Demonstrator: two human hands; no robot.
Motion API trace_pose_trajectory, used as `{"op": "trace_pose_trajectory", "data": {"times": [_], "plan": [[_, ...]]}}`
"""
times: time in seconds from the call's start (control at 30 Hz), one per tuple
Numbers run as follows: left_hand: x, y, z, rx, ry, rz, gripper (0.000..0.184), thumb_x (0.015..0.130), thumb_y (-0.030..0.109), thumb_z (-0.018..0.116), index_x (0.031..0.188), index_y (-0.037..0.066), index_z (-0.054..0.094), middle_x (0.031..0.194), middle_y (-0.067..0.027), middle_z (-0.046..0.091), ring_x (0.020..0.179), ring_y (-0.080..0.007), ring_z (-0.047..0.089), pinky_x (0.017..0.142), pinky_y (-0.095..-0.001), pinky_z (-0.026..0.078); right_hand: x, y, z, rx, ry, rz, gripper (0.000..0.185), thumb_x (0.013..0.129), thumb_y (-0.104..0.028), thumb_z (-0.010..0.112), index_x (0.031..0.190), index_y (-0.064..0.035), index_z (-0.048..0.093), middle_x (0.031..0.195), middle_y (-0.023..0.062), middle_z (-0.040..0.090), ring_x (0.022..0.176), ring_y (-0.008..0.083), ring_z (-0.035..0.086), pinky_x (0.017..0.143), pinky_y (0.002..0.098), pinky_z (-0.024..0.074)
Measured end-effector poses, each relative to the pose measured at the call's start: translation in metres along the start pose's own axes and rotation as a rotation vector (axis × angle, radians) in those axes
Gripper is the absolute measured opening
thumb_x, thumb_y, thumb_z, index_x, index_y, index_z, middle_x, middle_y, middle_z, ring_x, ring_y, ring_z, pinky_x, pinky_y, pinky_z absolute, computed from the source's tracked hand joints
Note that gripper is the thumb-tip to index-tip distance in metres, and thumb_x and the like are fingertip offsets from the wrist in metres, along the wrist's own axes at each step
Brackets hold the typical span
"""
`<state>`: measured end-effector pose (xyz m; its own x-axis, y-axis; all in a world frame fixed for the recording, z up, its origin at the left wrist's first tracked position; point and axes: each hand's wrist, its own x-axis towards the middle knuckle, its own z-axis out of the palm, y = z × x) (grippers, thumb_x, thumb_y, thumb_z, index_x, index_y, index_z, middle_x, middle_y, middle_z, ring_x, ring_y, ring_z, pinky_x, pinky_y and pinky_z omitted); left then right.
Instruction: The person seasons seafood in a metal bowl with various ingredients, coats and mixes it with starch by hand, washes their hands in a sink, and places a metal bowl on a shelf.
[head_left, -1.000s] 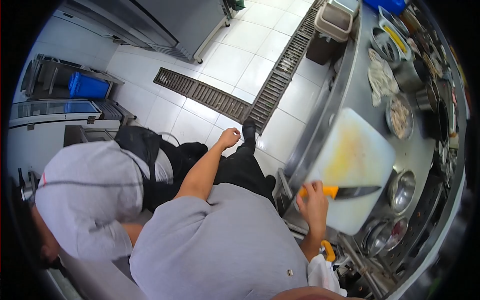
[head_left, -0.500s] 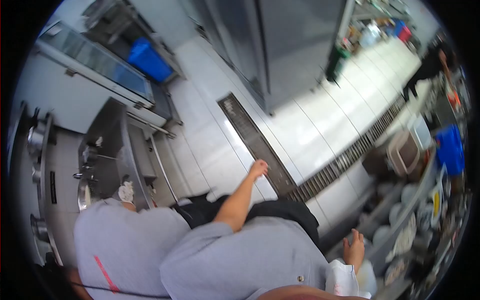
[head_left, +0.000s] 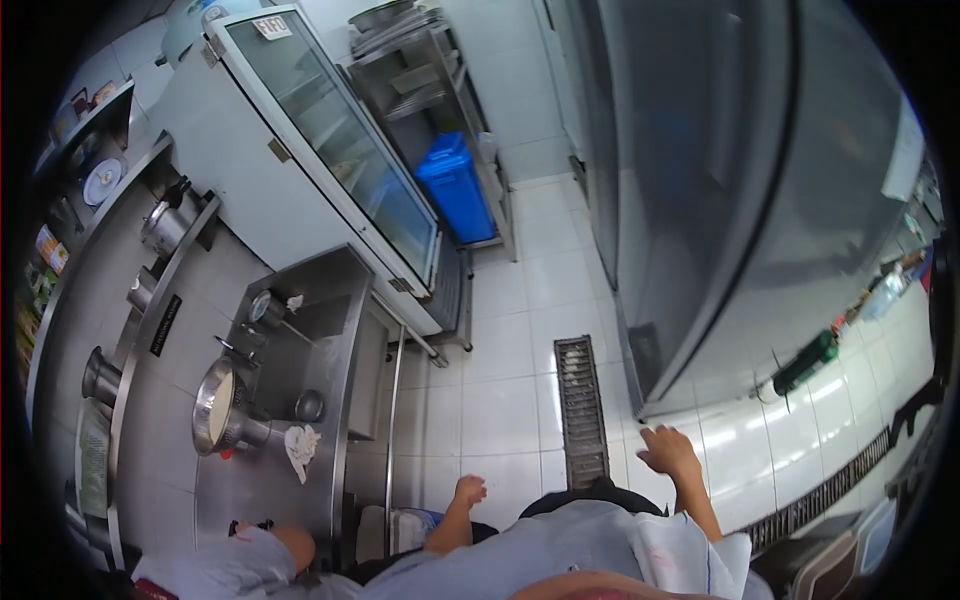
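Observation:
My left hand [head_left: 468,491] hangs low in front of my body with loosely curled fingers and nothing visible in it. It is nearest to the steel sink counter [head_left: 345,400] on the left, apart from it. My right hand [head_left: 668,451] is held out on the other side, over the tiled floor, empty and with fingers apart. A white cloth [head_left: 655,550] hangs over my right forearm. On the counter are a tilted metal bowl [head_left: 208,412], a small round metal pot [head_left: 309,405] and a crumpled white cloth [head_left: 301,450].
A co-worker's sleeve [head_left: 225,562] is close on my left. A glass-door fridge [head_left: 335,140] stands beyond the sink, then a rack with a blue bin [head_left: 460,190]. A floor drain grate [head_left: 580,410] runs ahead. A large steel cabinet [head_left: 690,200] rises on the right.
My view has swung left, bringing the sink, fridge and rack into fuller view. The shelves of dishes on the right have mostly left view. The co-worker is now lower left.

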<state>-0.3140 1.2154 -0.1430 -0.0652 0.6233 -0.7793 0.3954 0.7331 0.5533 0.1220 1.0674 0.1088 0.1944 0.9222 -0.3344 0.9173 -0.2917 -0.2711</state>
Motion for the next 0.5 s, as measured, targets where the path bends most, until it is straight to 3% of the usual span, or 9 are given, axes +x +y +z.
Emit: {"op": "trace_pose_trajectory", "data": {"times": [0.07, 0.13, 0.2, 0.23, 0.3, 0.5], "plan": [[-0.002, -0.01, -0.019, -0.135, 0.049, 0.046, 0.016, 0.083, 0.016, 0.055, 0.093, 0.004, 0.056, 0.065, -0.0113, 0.058, 0.05, -0.0187, 0.055, 0.038, -0.03, 0.04, 0.09, -0.029, -0.044, -0.009, 0.01, -0.217, 0.041, 0.081, -0.031, 0.062, 0.116, -0.0109, 0.054, 0.1, 0.0189, 0.06, 0.097, 0.0357, 0.059, 0.08, 0.0451, 0.0487], [-0.007, -0.024, -0.02, -0.233, 0.257, 0.058, 0.014, 0.083, 0.016, 0.052, 0.087, 0.002, 0.056, 0.058, -0.0101, 0.055, 0.044, -0.0191, 0.052, 0.035, -0.0305, 0.038, 0.175, -0.055, -0.08, 0.029, 0.072, -0.43, 0.042, 0.083, -0.028, 0.062, 0.118, -0.0091, 0.052, 0.099, 0.0189, 0.059, 0.097, 0.0354, 0.058, 0.081, 0.0449, 0.0484], [-0.004, -0.049, -0.019, -0.377, 0.257, 0.019, 0.016, 0.083, 0.017, 0.051, 0.083, 0.002, 0.058, 0.053, -0.0101, 0.052, 0.039, -0.0191, 0.05, 0.033, -0.03, 0.037, 0.254, -0.089, -0.127, 0.031, 0.146, -0.588, 0.04, 0.084, -0.026, 0.061, 0.118, -0.0088, 0.051, 0.098, 0.0182, 0.059, 0.096, 0.0353, 0.059, 0.081, 0.0444, 0.0486], [-0.042, -0.011, -0.018, 0.328, 0.114, 0.068, 0.017, 0.082, 0.016, 0.05, 0.075, 0.002, 0.058, 0.047, -0.0117, 0.049, 0.034, -0.0201, 0.046, 0.031, -0.0308, 0.035, 0.295, -0.106, -0.15, 0.027, 0.172, -0.64, 0.038, 0.084, -0.024, 0.061, 0.118, -0.0088, 0.051, 0.098, 0.0176, 0.059, 0.095, 0.0351, 0.058, 0.08, 0.0442, 0.0487], [-0.008, -0.034, -0.004, 0.706, 0.136, 0.302, 0.017, 0.082, 0.017, 0.051, 0.075, 0.003, 0.058, 0.05, -0.012, 0.051, 0.036, -0.0199, 0.047, 0.032, -0.0305, 0.036, 0.369, -0.14, -0.202, 0.024, 0.26, -0.758, 0.035, 0.084, -0.022, 0.061, 0.115, -0.0088, 0.052, 0.097, 0.0173, 0.059, 0.093, 0.0354, 0.059, 0.078, 0.0442, 0.0489], [0.136, 0.065, 0.026, 0.632, 0.253, 0.438, 0.018, 0.082, 0.019, 0.052, 0.074, 0.004, 0.058, 0.056, -0.013, 0.054, 0.043, -0.0195, 0.052, 0.036, -0.0295, 0.038, 0.587, -0.223, -0.356, 0.104, 0.492, -0.957, 0.023, 0.081, -0.017, 0.062, 0.101, -0.0054, 0.059, 0.085, 0.018, 0.062, 0.084, 0.0369, 0.06, 0.074, 0.0447, 0.0489]]}}
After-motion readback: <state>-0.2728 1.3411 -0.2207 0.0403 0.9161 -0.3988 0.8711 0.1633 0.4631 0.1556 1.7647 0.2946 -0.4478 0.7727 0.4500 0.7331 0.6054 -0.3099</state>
